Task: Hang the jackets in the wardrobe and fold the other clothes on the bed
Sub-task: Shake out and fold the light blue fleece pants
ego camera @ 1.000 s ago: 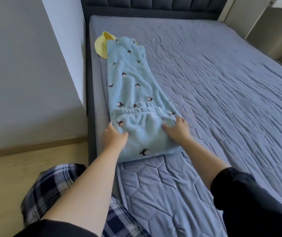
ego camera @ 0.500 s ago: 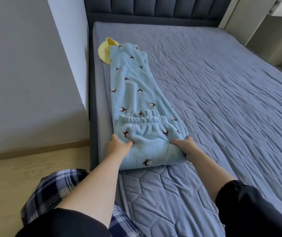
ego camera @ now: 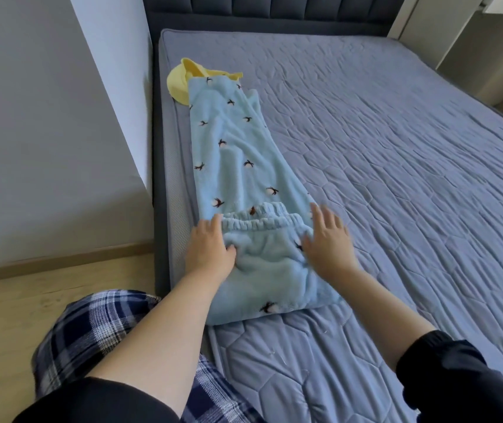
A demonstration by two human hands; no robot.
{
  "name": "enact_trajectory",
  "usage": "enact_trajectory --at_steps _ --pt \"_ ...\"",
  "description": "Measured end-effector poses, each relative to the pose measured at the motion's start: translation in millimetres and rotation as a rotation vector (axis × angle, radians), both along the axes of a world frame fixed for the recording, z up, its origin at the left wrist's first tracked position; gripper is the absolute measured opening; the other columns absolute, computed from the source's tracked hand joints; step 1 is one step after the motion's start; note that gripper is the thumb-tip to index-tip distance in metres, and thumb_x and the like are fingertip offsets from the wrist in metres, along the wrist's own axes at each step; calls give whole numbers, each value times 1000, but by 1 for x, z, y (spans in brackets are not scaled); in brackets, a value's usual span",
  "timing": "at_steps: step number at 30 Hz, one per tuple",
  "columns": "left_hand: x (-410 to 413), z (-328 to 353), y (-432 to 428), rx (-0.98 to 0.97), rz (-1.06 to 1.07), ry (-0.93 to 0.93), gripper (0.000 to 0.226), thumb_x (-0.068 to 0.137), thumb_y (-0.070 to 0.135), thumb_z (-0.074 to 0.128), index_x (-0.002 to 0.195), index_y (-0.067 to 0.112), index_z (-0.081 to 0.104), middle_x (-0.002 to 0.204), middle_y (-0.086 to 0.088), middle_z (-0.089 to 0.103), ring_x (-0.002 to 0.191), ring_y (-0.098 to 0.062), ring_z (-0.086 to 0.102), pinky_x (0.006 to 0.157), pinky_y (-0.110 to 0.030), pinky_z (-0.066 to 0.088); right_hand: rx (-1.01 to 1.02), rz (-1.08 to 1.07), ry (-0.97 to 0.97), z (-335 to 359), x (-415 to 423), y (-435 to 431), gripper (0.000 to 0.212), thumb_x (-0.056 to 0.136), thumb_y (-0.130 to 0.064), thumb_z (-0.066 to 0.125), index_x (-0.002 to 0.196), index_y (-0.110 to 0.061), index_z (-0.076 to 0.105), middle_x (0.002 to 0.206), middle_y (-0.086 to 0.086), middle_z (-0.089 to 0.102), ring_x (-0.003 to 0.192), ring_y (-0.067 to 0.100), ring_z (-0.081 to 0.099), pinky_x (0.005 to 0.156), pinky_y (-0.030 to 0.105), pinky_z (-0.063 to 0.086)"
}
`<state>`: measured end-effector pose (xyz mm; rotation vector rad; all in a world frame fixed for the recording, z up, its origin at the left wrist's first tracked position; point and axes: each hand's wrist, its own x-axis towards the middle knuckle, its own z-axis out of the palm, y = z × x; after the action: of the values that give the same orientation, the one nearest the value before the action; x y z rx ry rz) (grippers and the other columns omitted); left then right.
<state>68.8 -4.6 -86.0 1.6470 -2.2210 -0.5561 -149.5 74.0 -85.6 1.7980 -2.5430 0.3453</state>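
Light blue fleece trousers (ego camera: pixel 244 166) with small dark bird prints lie lengthwise along the left edge of the bed (ego camera: pixel 396 148). Their near end is folded up, so the elastic waistband lies across the legs. My left hand (ego camera: pixel 210 248) rests flat on the left side of the folded part, fingers reaching the waistband. At the right side of the fold my right hand (ego camera: pixel 326 236) lies with straight fingers, slightly blurred. A yellow garment (ego camera: pixel 180 82) peeks out from under the far end of the trousers.
The bed has a grey-blue quilted cover and a dark padded headboard (ego camera: pixel 274 10). A grey wall (ego camera: pixel 45 132) and wooden floor (ego camera: pixel 30 300) are to the left. My checked trouser leg (ego camera: pixel 91 331) is at the bed's edge. Pale furniture (ego camera: pixel 488 41) stands at far right.
Both hands slid forward from the near edge of the fold toward the waistband, their fingers straightening. The view moved closer to the bed.
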Motion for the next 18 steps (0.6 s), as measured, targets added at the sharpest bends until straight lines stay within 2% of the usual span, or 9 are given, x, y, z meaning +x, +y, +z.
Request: enact_trajectory --at_steps 1,2,4,6,7,9,12,15,18 --pt "-2 -2 -2 -114 -98 21 61 88 19 59 143 17 33 139 -9 40 124 -28 41 98 -38 39 -129 110 26 -2 9 -4 60 96 -33 38 149 -11 21 152 16 29 140 33 27 114 46 24" --pt "-4 -4 -4 -138 -180 40 61 88 15 57 145 17 33 145 -6 38 131 -26 35 106 -38 34 -136 220 41 -7 15 -7 58 96 -33 35 149 -13 23 153 14 28 141 31 25 116 46 20" --pt "-3 -13 -4 44 -268 4 59 93 15 51 148 21 30 156 -1 23 143 -20 19 114 -36 22 128 325 36 -22 20 -7 57 100 -38 26 153 -23 11 160 5 11 147 22 6 118 45 4" --pt "-1 -26 -3 236 -363 -166 60 97 20 44 152 24 19 161 3 -1 147 -15 -1 117 -38 14 399 258 -5 -34 11 -9 57 101 -44 17 152 -28 -2 161 -3 -6 147 13 -11 118 46 -8" --pt "0 -31 -5 267 -390 -216 61 99 22 41 153 25 13 160 4 -9 147 -14 -8 117 -39 12 412 214 -32 -36 8 -14 58 101 -47 16 152 -28 -3 161 -3 -7 146 13 -13 117 46 -10" --pt "0 -35 -9 280 -381 -228 60 100 26 35 153 26 7 159 5 -16 146 -13 -13 117 -43 11 285 153 -63 -36 10 -27 61 100 -49 18 153 -25 0 161 -1 -5 146 16 -13 116 44 -14" --pt "-1 -43 -12 270 -375 -262 58 101 40 26 153 29 2 158 6 -21 145 -11 -19 118 -49 7 121 229 -25 -35 13 -38 63 96 -50 12 153 -25 2 159 -4 -7 145 13 -15 115 41 -14" --pt "0 -51 -10 323 -384 -275 63 98 55 19 152 32 -4 151 13 -32 141 -6 -25 117 -51 0 309 379 48 -40 -14 -31 59 98 -50 15 152 -32 -1 159 -9 -9 147 14 -9 117 42 -11" --pt "4 -57 -6 296 -389 -343 69 95 62 19 151 32 -10 144 14 -39 140 -7 -27 116 -49 -3 411 115 17 -37 -43 -36 59 100 -50 20 152 -26 6 161 -2 1 147 19 -5 117 48 -6"
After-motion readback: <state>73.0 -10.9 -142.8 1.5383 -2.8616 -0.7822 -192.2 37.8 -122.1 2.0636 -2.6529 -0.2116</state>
